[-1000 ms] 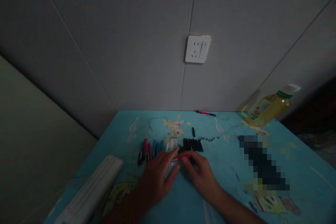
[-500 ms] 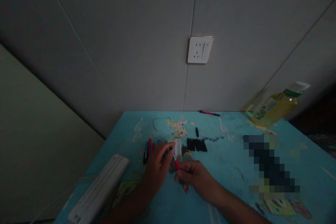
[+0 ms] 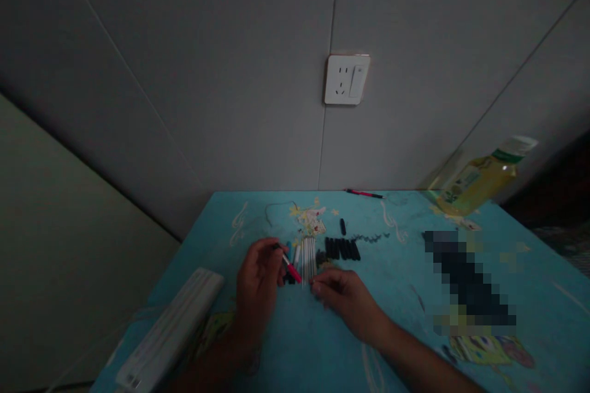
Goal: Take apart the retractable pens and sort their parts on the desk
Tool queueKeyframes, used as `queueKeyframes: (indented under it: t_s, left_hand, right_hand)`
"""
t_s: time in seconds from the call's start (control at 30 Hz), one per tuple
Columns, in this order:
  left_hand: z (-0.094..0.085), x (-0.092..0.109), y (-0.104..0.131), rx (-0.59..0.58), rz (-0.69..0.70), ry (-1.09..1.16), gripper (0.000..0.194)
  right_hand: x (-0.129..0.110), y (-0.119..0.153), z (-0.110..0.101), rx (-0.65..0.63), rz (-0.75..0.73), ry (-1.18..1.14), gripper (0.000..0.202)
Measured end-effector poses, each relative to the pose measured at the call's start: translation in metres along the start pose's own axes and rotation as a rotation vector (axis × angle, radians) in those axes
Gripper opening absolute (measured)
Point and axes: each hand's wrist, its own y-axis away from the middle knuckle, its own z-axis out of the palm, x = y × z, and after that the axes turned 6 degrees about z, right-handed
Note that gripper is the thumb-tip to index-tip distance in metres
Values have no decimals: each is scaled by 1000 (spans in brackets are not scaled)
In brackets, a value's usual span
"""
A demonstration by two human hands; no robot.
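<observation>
My left hand point(image 3: 259, 279) is closed on a slim pen point(image 3: 293, 271) with a red end and a dark upper part, tilted down to the right. My right hand point(image 3: 348, 299) has its thumb and forefinger pinched together by the lower ends of a row of thin silver sticks point(image 3: 308, 258). Whether anything sits in that pinch cannot be made out. Several short black pieces, like pen caps point(image 3: 342, 249), lie side by side to the right of the sticks, with a single black piece point(image 3: 342, 226) above them. Other pens are partly hidden behind my left hand.
A long white case point(image 3: 173, 325) lies at the left of the blue patterned tabletop point(image 3: 313, 350). Along the back edge is a red and black pen point(image 3: 365, 194). A bottle of yellow liquid point(image 3: 477, 184) stands back right, near a blurred-out dark object point(image 3: 470, 276). A socket point(image 3: 346, 80) is on the wall.
My right hand has let go of the pen's red end. My left hand has moved left with the pen. The view has shifted slightly.
</observation>
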Motion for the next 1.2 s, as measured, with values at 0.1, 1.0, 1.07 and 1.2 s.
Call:
queueKeyframes:
  t_s: [0.1, 1.0, 1.07, 1.2]
  left_hand:
    - [1, 2, -4, 17, -46, 3, 27]
    - [3, 1, 30, -698, 991, -713, 20]
    - [4, 1, 31, -703, 1003, -709, 19]
    - [5, 3, 31, -692, 998, -708, 18]
  right_hand:
    - [-4, -3, -10, 126, -142, 191, 27]
    - [-26, -93, -63, 502, -252, 1141, 23]
    - [-27, -101, -61, 511, -235, 1163, 23]
    - [-26, -109, -56, 497, -233, 1196, 31]
